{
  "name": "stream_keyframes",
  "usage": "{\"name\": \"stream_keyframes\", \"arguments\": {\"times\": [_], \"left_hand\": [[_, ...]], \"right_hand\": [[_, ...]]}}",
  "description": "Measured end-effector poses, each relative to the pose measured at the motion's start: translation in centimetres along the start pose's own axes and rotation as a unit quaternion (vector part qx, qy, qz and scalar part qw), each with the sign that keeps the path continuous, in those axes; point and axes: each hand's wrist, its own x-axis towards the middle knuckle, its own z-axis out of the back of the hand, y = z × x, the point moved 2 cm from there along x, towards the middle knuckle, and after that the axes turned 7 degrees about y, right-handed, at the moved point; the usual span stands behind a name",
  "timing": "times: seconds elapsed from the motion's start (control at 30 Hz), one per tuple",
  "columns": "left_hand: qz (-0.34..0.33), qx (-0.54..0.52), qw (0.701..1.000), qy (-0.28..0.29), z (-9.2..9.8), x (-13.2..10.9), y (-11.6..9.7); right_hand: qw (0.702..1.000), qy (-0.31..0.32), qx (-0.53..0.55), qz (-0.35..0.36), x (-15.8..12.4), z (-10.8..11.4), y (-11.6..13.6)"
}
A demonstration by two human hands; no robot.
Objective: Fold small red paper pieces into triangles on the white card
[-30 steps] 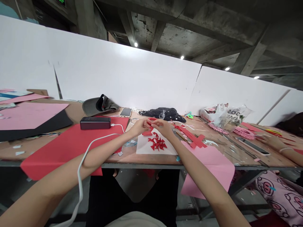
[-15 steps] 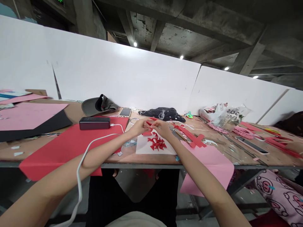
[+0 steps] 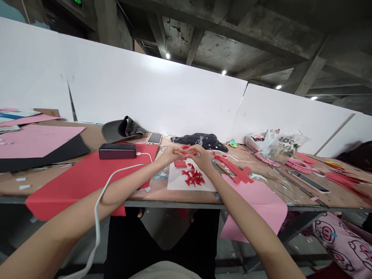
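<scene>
- The left hand [image 3: 171, 155] and right hand [image 3: 201, 158] meet above the worktop [image 3: 279, 186]. Each grip is closed in a pinch on a thin red paper strip [image 3: 186, 148], held up in a small curve just above the sheet below. The fingers hide part of it.
- Just below lies a matte white paper sheet [image 3: 177, 184], carrying a loose cluster of folded red paper pinwheels [image 3: 193, 178] and a small red paper rectangle [image 3: 180, 164].
- Risk: thin paper creases or tears easily, so too hard a pinch could mark or split the strip.
- Risk: the light pinwheels sit unfixed just under the wrists, so a dropped hand could scatter them.
- Risk: a smooth white charging cable [image 3: 100, 201] crosses the left forearm from a black rectangular power bank [image 3: 117, 151]. Pulling the arm back could snag it and drag the power bank across the broad red paper sheet [image 3: 72, 182].
- Long crossed red paper strips [image 3: 236, 168] lie right of the hands, on coarse, scuffed plywood, beside a soft pink paper sheet [image 3: 255, 209] overhanging the edge.
</scene>
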Motion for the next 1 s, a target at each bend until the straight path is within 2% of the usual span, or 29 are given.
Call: {"name": "stream_keyframes", "arguments": {"times": [0.13,0.27,0.43,0.6,0.77,0.83,1.0], "left_hand": [[0.017,-0.069,0.997,0.003,0.0,-0.1,0.0],[0.037,-0.083,0.996,0.002,-0.2,-0.5,-0.5],[0.031,-0.069,0.997,-0.001,-0.2,-0.8,-0.9],[0.024,-0.027,0.999,0.005,-0.2,-0.8,-1.0],[0.022,0.082,0.996,-0.037,-0.4,-1.1,-1.7],[0.01,0.113,0.993,-0.035,-0.5,-1.3,-2.1],[-0.013,0.114,0.993,-0.017,-0.6,-1.5,-2.7]], "right_hand": [[0.999,0.024,-0.018,0.032,-0.1,0.0,-0.1],[1.0,0.016,0.023,-0.012,-0.2,0.0,-0.8],[0.986,0.059,0.144,-0.063,-0.1,0.0,-1.4],[0.987,0.043,0.138,-0.063,0.1,0.3,-1.5],[0.992,0.032,0.104,-0.062,0.0,0.3,-1.5],[0.993,0.03,0.094,-0.061,0.0,0.3,-1.4],[0.996,0.018,0.077,-0.049,0.0,0.4,-1.0]]}}
